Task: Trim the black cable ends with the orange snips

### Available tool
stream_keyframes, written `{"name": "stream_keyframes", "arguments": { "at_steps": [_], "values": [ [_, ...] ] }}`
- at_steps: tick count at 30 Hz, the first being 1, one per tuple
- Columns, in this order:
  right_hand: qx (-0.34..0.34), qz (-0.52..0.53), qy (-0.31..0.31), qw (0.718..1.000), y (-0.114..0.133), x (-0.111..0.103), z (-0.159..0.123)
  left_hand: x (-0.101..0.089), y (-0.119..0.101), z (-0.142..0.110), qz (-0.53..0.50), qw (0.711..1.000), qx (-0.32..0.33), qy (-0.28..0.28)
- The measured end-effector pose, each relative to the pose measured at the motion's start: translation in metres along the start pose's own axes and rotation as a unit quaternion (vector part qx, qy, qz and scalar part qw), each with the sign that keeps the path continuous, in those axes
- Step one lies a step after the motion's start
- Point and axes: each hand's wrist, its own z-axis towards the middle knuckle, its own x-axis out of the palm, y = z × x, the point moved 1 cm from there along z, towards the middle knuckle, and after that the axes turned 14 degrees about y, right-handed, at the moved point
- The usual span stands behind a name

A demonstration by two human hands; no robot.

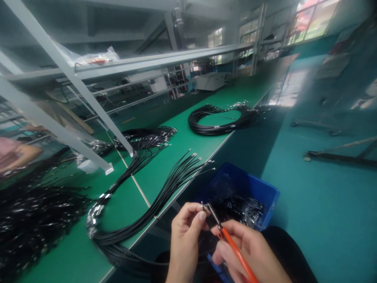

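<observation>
Low in the middle of the head view, my left hand is closed, thumb and forefinger pinching a small thin dark piece with a pale tip. It looks like a cable end, but most of it is hidden by the fingers. My right hand is wrapped around orange-handled pliers. Their slim metal jaws point up and left, close to my left fingertips; whether they touch the piece cannot be made out. Left of my hands, a curved bundle of black cables with metal ends lies on the green table.
Below my hands stands a blue bin holding dark parts and clear plastic. A coiled cable bundle lies farther along the table. Grey shelf posts rise at left. Another person's arm shows beyond a dark cable pile.
</observation>
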Motion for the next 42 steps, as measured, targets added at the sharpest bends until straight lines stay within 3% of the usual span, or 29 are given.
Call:
{"name": "stream_keyframes", "arguments": {
  "at_steps": [4,10,13,18,26,29,35,42],
  "values": [
    [0.03,0.013,0.037,0.999,0.0,0.0,-0.002,0.001,0.0,0.002,-0.03,0.999,0.012,-0.027],
    [0.017,0.017,0.055,0.998,0.0,-0.001,0.002,0.001,0.001,0.002,-0.023,1.0,0.002,-0.002],
    [-0.003,0.002,0.03,1.0,-0.003,-0.002,0.005,0.0,0.002,-0.001,-0.009,1.0,-0.01,0.023],
    [-0.003,-0.016,-0.016,1.0,-0.007,-0.005,0.009,0.001,0.001,-0.002,0.016,0.999,-0.027,0.015],
    [-0.008,-0.018,-0.013,1.0,-0.008,-0.008,0.01,0.006,-0.003,0.001,0.045,0.998,-0.036,0.001],
    [-0.009,-0.021,0.009,1.0,-0.008,-0.012,0.009,0.005,-0.002,0.002,0.049,0.998,-0.031,-0.004],
    [0.006,0.02,0.109,0.994,-0.012,-0.022,0.007,0.005,-0.003,0.003,0.073,0.996,-0.026,-0.039],
    [0.006,0.035,0.138,0.99,-0.012,-0.021,0.011,0.008,-0.003,0.001,0.084,0.996,-0.02,-0.024]
  ]
}}
